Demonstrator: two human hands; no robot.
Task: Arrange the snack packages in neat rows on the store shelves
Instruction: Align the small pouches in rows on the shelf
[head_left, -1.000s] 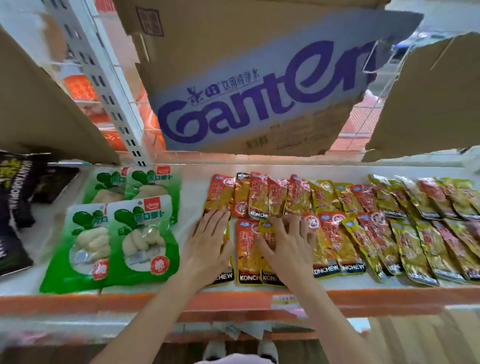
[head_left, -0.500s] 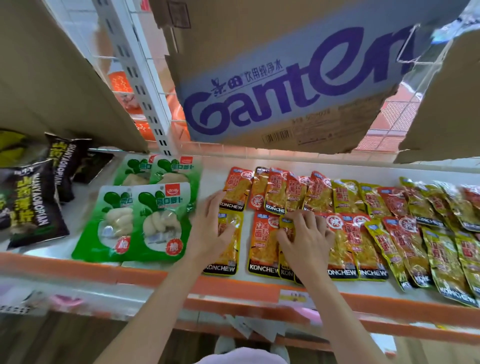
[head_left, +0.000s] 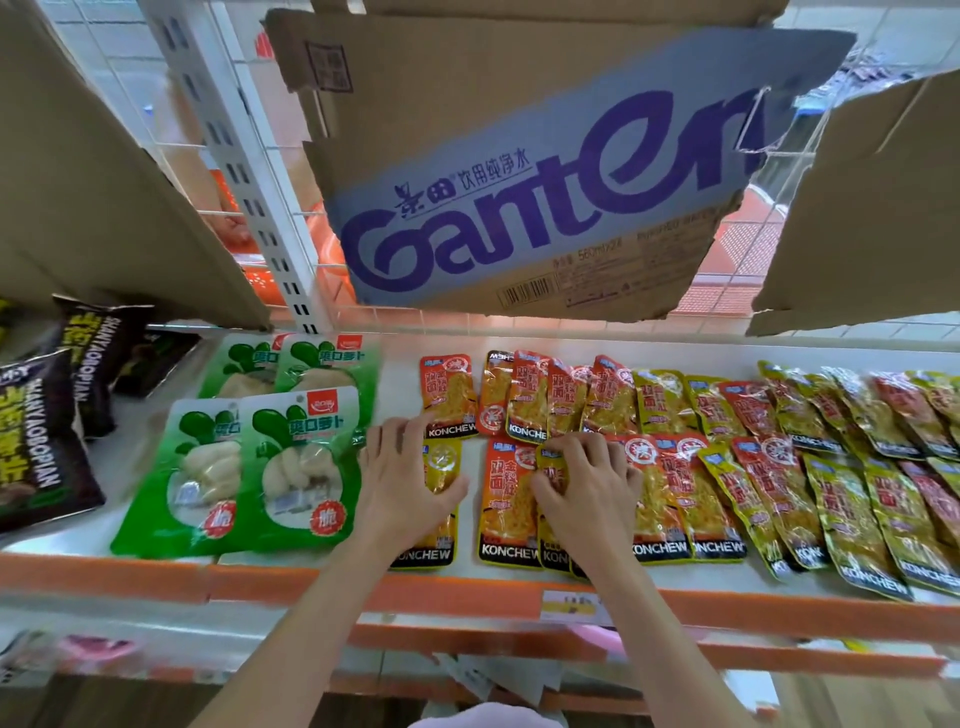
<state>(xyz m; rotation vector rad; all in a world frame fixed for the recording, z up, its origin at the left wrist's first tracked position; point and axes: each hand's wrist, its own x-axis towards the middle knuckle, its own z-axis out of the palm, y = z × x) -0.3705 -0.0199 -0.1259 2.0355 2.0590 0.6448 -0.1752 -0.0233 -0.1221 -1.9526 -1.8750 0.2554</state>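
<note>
Two hands work among flat, glossy foil snack packets (head_left: 675, 467) lying in overlapping rows on the white shelf (head_left: 395, 374), behind its orange front lip. The left hand (head_left: 402, 486) rests palm down, fingers spread, on a yellow packet (head_left: 441, 465) at the row's left end. The right hand (head_left: 587, 491), just beside it, has its fingers curled, pinching the top edge of another yellow packet (head_left: 551, 475) that overlaps an orange packet (head_left: 506, 499). Left of the hands lie smooth green pouches (head_left: 260, 447) with clear windows. A corrugated cardboard box (head_left: 519, 171) with purple lettering hangs above.
</note>
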